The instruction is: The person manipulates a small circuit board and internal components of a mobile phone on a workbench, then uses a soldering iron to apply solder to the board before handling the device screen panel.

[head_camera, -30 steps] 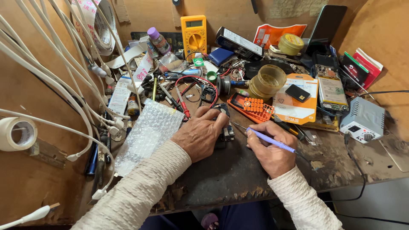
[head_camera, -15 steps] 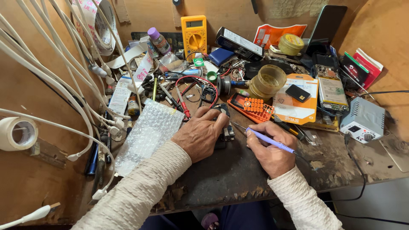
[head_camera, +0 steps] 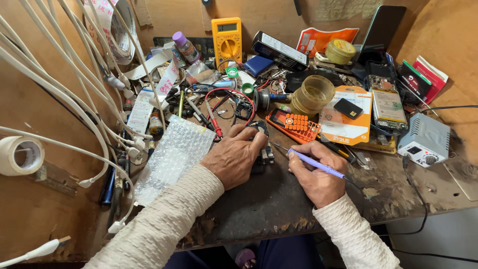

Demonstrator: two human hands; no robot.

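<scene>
A: What's the biggest thing here?

B: The dark, worn table [head_camera: 279,199], crowded with repair clutter. I'll place the rest from the small circuit board [head_camera: 264,152] near its middle.

A: Go on, largest first.

B: A sheet of bubble wrap [head_camera: 172,157] lies left of the board. A grey power supply box [head_camera: 424,139] sits far to its right. A yellow multimeter [head_camera: 226,40] leans against the back wall, well behind the board.

A: Any containers?

B: A stack of clear tape rolls [head_camera: 311,94] stands behind and right of the board; its hollow centre looks empty. A round yellow tin [head_camera: 340,51] sits farther back with its lid on, so I cannot tell what is in it. A small bottle with a purple cap [head_camera: 185,47] stands behind and to the left, capped; its contents are not clear either.

A: And the hands?

B: The left hand [head_camera: 233,157] is curled over the board, pressing it to the table. The right hand [head_camera: 316,172], just right of the board, grips a purple-handled screwdriver [head_camera: 313,163], with the tip pointing toward the board.
</scene>
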